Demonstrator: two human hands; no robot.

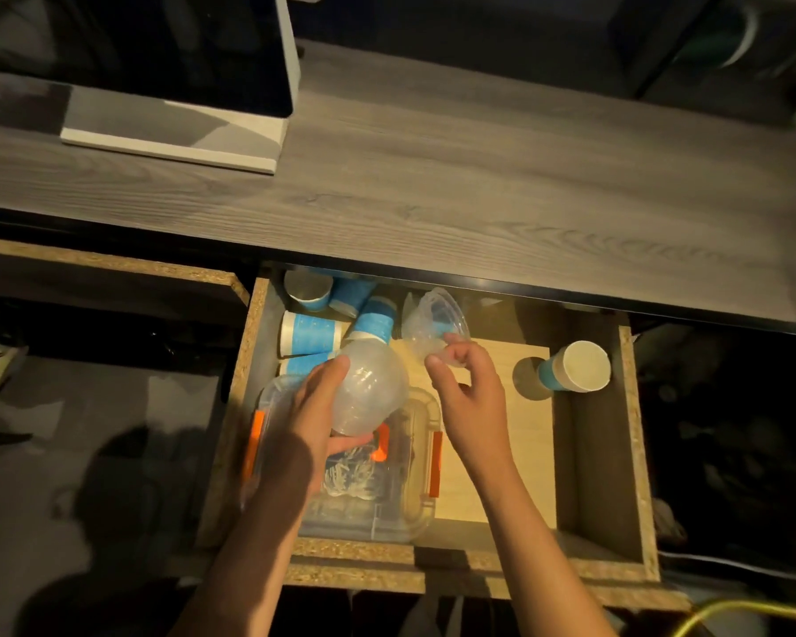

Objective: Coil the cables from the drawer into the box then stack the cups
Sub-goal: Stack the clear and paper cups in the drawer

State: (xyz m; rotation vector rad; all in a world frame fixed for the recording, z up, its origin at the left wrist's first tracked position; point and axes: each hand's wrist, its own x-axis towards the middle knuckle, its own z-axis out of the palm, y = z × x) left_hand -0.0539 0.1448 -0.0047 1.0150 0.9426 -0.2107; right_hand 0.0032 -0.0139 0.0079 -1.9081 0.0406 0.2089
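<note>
We judge this an office or home study — dimly lit. Above the two hands we see a grey wood-grain desk (433,186), a white-framed monitor (157,52) on its stand, and an open chipboard drawer (635,452) beneath.

A white-framed monitor (171,52) stands on its flat white base (171,140) at the upper left of the grey wood-grain table (479,177), and a yellow-green cord (727,613) curves at the lower right.

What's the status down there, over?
Left hand grips clear plastic cup; right hand pinches second clear cup. Blue paper cups unstacked. Nothing blocking.
</note>
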